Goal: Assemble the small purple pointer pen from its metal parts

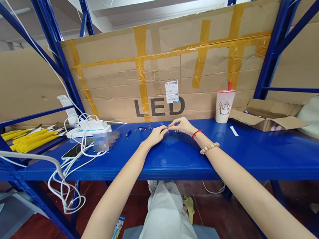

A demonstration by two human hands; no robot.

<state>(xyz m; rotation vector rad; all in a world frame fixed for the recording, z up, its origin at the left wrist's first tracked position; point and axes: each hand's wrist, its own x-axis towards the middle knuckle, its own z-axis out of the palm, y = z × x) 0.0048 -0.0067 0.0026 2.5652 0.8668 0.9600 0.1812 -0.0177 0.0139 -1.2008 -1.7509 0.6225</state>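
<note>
Over the blue tabletop (164, 154) my two hands meet fingertip to fingertip. My left hand (156, 135) rests low with its fingers pinched together, and my right hand (181, 125) pinches from the other side. Between them is something tiny that is too small to name. A small dark blue cylinder (128, 133) lies on the table to the left of my hands. Beside it are small dark, shiny parts (142, 129). Another little part sits under my right fingers, partly hidden.
A white power strip (90, 131) with tangled white cables stands at left, beside a phone (73, 150). Yellow-handled tools (36, 140) lie farther left. At right are a paper cup (224, 106) with a red straw, a paper slip (234, 131) and an open cardboard box (261, 115). Cardboard (112, 82) walls the back.
</note>
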